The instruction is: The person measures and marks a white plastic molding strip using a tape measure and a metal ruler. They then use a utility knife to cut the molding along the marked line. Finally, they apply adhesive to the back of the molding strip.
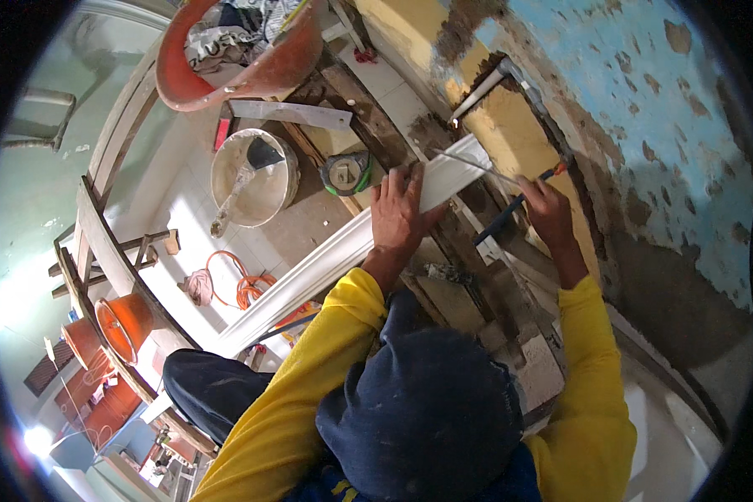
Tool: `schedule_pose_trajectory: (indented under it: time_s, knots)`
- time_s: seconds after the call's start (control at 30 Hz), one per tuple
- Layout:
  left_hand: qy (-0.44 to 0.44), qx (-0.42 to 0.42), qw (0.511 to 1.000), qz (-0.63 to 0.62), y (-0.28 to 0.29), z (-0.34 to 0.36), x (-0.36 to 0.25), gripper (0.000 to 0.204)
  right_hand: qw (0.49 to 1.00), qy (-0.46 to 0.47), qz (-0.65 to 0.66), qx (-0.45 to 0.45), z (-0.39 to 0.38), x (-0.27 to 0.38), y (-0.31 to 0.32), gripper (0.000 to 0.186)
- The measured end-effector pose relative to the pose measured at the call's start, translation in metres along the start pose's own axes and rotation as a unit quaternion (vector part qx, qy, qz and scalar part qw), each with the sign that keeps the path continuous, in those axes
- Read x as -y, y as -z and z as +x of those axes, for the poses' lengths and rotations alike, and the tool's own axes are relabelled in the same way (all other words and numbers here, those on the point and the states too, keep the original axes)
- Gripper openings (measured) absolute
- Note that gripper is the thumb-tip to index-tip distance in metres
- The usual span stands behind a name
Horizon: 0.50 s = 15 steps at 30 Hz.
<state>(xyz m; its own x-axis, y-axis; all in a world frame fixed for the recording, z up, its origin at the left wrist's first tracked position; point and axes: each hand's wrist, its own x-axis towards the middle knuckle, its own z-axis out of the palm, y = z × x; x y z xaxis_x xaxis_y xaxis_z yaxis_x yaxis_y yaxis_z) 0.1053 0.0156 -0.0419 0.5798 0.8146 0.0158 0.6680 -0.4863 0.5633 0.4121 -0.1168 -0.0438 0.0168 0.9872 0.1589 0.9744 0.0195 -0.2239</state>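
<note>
A long white moulding strip with a ridged profile runs slantwise from the lower left up to the wall. My left hand lies on it with fingers stretched out, pressing near its far end. Closed round a thin, straight metal tool, my right hand is just right of the strip. The tool's tip reaches across the strip's end; its exact kind is unclear. A dark blue bar with a red-orange end passes by my right hand, and I cannot tell whether it belongs to the tool.
A tape measure, a bucket of pale paste with a trowel in it, and a handsaw lie beyond the strip. An orange tub stands at the back. A white pipe juts from the patchy wall. Wooden planks lie below.
</note>
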Motion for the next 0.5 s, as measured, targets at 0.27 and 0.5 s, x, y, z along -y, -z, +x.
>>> schedule_pose_trajectory:
  time_s: [0.27,0.5]
  knots:
    - [0.009,0.013,1.000,-0.004,0.002,0.006,-0.002,0.090,0.998,-0.041,0.011,0.039,-0.019,-0.015,-0.011,0.032]
    - [0.031,0.037,0.999,-0.013,0.004,0.006,-0.002,0.088,1.000,0.009,0.012,-0.014,0.007,0.002,-0.013,0.038]
